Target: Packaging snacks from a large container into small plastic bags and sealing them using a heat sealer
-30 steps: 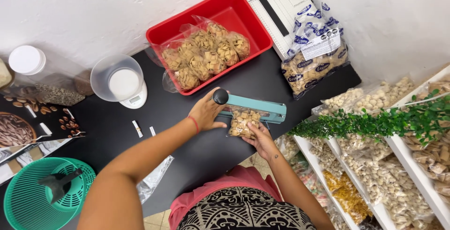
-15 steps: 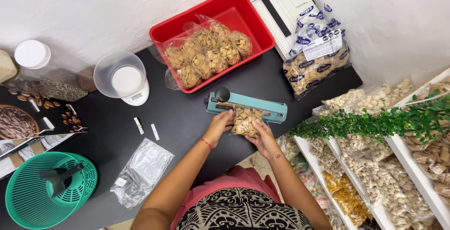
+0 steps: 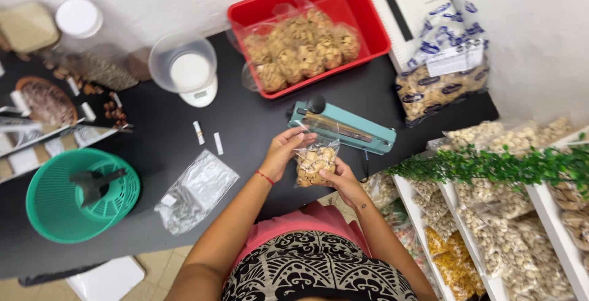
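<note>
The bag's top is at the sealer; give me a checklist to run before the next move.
1. Both hands on small bag of nuts: left hand, right hand: ok.
2. Bag top laid across teal sealer: ok.
3. Sealer arm raised or pressed: cannot tell.
4. Fingers off the sealing strip: cannot tell.
5. Black table by the sealer free of clutter: ok.
</note>
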